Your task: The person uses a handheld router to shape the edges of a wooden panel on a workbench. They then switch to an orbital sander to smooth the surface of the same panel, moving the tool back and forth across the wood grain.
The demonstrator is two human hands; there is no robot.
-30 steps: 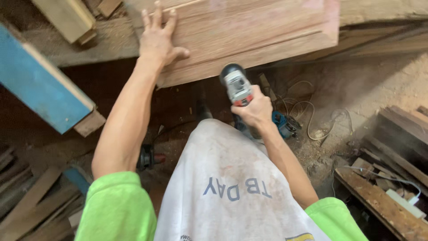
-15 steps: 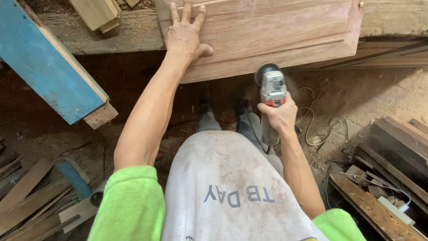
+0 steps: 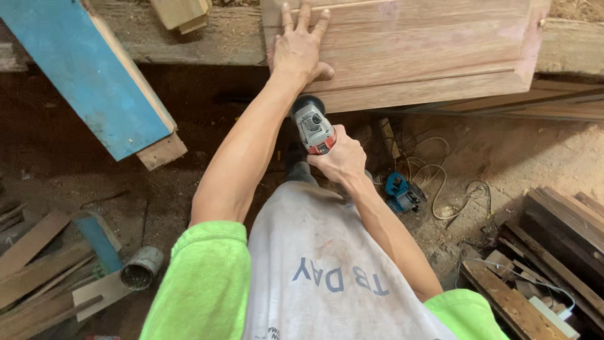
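Under the wooden panel [image 3: 409, 50], grey power tool [image 3: 313, 129] gripped in right hand [image 3: 343, 160] fingers, left hand [image 3: 301, 50] fingers spread flat on panel.

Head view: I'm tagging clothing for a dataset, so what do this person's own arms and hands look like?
Both arms are bare from the upper arm down, with short bright lime-green sleeves at the shoulders. The left hand and the right hand wear no gloves; no rings, watch or bands show. A pale grey apron-like cloth covers the front.
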